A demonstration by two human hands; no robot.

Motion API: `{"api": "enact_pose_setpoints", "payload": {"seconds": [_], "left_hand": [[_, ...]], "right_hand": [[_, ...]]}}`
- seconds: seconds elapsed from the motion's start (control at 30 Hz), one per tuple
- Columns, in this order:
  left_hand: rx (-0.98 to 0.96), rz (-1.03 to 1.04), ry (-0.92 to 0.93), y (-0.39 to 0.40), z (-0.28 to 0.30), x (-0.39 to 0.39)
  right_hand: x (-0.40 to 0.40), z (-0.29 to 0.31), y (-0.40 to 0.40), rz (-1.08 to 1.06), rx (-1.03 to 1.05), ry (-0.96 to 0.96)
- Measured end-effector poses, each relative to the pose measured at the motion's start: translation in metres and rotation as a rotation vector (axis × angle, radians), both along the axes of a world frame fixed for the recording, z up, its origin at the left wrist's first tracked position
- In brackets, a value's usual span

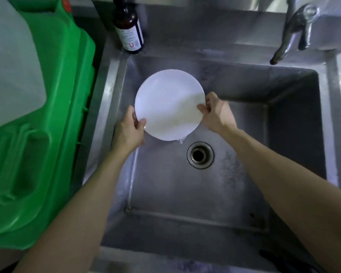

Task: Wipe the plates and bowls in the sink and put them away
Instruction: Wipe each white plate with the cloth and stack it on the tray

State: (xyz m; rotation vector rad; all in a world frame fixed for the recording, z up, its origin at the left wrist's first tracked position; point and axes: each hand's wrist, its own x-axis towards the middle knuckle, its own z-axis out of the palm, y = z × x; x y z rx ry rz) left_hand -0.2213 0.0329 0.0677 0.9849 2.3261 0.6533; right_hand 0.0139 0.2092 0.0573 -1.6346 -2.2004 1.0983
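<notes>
Here the white plate point(168, 105) is held tilted above the sink point(234, 194), left of centre in the frame, probably so water runs off its lower edge toward the drain point(200, 155). The left hand point(129, 131) and right hand point(217, 112) each pinch opposite rims, thumbs on top. A green bin point(53, 115) crowds the left; a brown bottle point(129, 28) and tap point(295, 30) stand behind.

Probably a kitchen: steel sink point(295, 123), tap point(295, 30), green bin point(53, 115) beside it.
</notes>
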Motion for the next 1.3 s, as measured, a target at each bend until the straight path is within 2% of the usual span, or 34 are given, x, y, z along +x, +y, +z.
{"api": "enact_pose_setpoints", "payload": {"seconds": [0.13, 0.37, 0.53, 0.7, 0.83, 0.97, 1.07, 1.2, 1.3], "left_hand": [[0.256, -0.136, 0.138, -0.018, 0.080, 0.008], [0.542, -0.272, 0.355, -0.043, 0.211, 0.025], [0.705, -0.473, 0.542, -0.060, 0.279, 0.057], [0.895, -0.564, 0.563, -0.067, 0.305, 0.076], [0.884, -0.643, 0.479, -0.070, 0.319, 0.091], [0.874, -0.746, 0.618, -0.075, 0.323, 0.113], [0.812, -0.701, 0.586, -0.071, 0.303, 0.129], [0.550, -0.599, 0.471, -0.064, 0.247, 0.151], [0.358, -0.475, 0.435, -0.065, 0.206, 0.176]], "right_hand": [[0.021, 0.093, -0.029, -0.075, 0.068, 0.176], [0.055, 0.223, -0.077, -0.103, 0.185, 0.386], [0.076, 0.270, -0.101, -0.151, 0.243, 0.474], [0.093, 0.283, -0.115, -0.173, 0.241, 0.542], [0.103, 0.287, -0.120, -0.178, 0.214, 0.561], [0.110, 0.283, -0.117, -0.181, 0.145, 0.556], [0.122, 0.266, -0.118, -0.108, 0.079, 0.365], [0.175, 0.213, -0.142, 0.066, -0.014, -0.016], [0.228, 0.180, -0.172, 0.082, -0.094, -0.110]]}}
